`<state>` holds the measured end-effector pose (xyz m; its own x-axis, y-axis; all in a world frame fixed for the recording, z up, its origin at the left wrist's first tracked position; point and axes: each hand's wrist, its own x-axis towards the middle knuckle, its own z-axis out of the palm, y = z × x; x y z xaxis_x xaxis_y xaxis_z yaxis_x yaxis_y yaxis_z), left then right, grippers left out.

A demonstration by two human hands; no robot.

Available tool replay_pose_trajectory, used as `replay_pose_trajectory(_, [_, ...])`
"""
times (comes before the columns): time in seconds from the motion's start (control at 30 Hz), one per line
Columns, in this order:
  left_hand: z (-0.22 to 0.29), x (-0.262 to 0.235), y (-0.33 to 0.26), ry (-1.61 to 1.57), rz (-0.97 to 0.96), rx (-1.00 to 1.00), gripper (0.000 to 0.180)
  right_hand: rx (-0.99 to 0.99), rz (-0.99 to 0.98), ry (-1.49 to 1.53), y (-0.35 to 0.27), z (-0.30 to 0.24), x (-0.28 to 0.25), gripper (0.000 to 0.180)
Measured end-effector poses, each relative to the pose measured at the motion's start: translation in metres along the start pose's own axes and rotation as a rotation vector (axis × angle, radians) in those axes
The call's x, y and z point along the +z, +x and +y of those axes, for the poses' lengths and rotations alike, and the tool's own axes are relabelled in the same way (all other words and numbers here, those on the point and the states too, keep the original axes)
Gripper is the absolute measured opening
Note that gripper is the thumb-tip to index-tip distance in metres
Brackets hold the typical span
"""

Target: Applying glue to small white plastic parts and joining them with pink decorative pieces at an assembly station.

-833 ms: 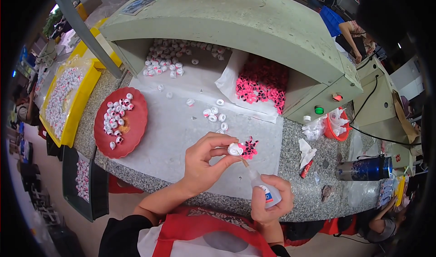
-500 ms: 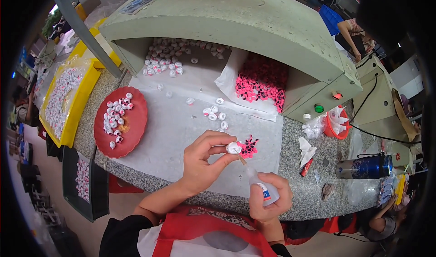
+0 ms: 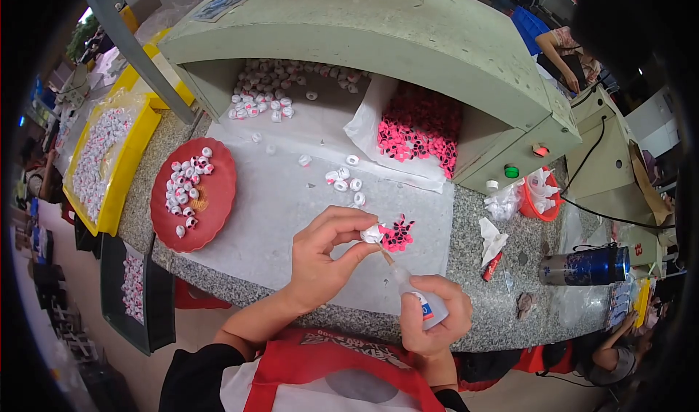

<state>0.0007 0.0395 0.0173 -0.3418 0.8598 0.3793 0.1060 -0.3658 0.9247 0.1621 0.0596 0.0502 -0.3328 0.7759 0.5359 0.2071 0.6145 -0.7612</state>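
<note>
Left hand: the left hand [image 3: 320, 255] pinches a small white bead [image 3: 372, 234] between thumb and fingertips, above the near edge of the granite counter [image 3: 502, 317].
Right hand: the right hand [image 3: 431, 325] is clenched around a small clear squeeze bottle [image 3: 416, 295]; its thin nozzle points up and touches the bead.
Beside the bead: a small heap of pink pieces [image 3: 399, 234] on the grey sheet [image 3: 277, 208].
Left part of the counter: a red plate [image 3: 211, 201] with white beads.
Right end: a blue metal can [image 3: 582, 265] lying on its side.
</note>
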Motion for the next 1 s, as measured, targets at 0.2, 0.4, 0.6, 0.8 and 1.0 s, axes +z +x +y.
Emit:
replay_pose_trajectory(0.2, [0.0008,-0.0011,0.0015,-0.314,0.000,-0.190,0.029,-0.095,0.036,0.035,0.0059,0.0044,0.0037,0.019])
replay_pose_trajectory(0.4, [0.0024,-0.0058,0.0048,-0.407,-0.026,-0.408,0.031,-0.093,0.027,0.060,-0.0005,0.0044,0.0011,0.019])
replay_pose_trajectory(0.6, [0.0011,-0.0067,0.0037,-0.441,-0.036,-0.408,0.032,-0.097,0.027,0.048,0.0047,0.0061,0.0013,0.020])
replay_pose_trajectory(0.8, [0.0018,-0.0092,0.0044,-0.417,-0.024,-0.387,0.032,-0.192,0.058,0.012,0.0065,0.0089,0.0011,0.021])
replay_pose_trajectory(1.0, [0.0019,-0.0079,0.0039,-0.419,-0.032,-0.387,0.032,-0.065,0.014,0.011,0.0033,0.0003,-0.0002,0.017])
